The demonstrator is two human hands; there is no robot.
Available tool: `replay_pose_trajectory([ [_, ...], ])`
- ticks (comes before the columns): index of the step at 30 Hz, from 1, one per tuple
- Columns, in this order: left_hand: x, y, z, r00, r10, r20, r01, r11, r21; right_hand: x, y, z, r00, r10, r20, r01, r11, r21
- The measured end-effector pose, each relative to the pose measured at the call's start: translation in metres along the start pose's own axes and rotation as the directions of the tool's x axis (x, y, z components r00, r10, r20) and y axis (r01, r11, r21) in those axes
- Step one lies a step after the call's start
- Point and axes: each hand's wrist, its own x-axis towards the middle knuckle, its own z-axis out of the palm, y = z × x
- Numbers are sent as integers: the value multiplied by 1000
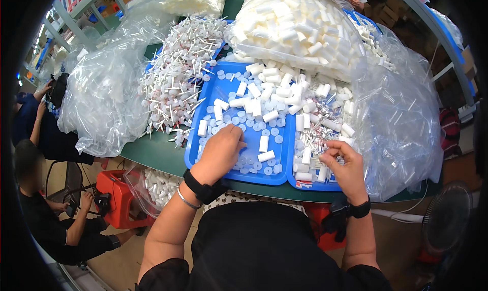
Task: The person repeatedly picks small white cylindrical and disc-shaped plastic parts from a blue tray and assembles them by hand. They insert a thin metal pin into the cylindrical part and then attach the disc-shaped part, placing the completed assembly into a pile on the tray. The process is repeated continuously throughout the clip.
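Observation:
My left hand (222, 151) is over the blue tray (250, 177), its fingers curled down and pressed together; what they hold, if anything, is hidden. Inside this tray lie translucent round discs (268, 170) and short white foam cylinders (266, 156). My right hand (346, 164) hovers at a second blue tray (323, 187), with thumb and forefinger pinched. Anything between those fingertips is too small to make out. White cylinders (307, 155) and thin white sticks with reddish bits (316, 133) fill that tray.
A big clear bag of white cylinders (300, 26) stands behind the trays. To the left rises a heap of discs with sticks (175, 72), beside crumpled plastic bags (107, 98). More clear plastic (399, 123) covers the right side. A seated person (56, 209) and a fan (447, 217) are nearby.

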Motion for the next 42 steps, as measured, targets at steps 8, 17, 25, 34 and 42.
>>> replay_pose_trajectory([
  [8,-20,42,14,868,-172,465,457,-83,-885,-20,-19,28,978,-159,136,164,986,-28],
  [17,-34,58,31,821,-87,565,435,-546,-716,-23,-23,44,883,-436,172,468,847,-253],
  [25,-35,57,35,834,-83,545,420,-544,-726,-24,-23,43,892,-415,177,451,839,-303],
  [34,-34,64,33,840,-214,499,433,-291,-853,-20,-22,42,820,-546,173,563,716,-412],
  [42,-34,65,33,821,-220,526,454,-306,-837,-24,-22,41,932,-328,152,358,895,-266],
])
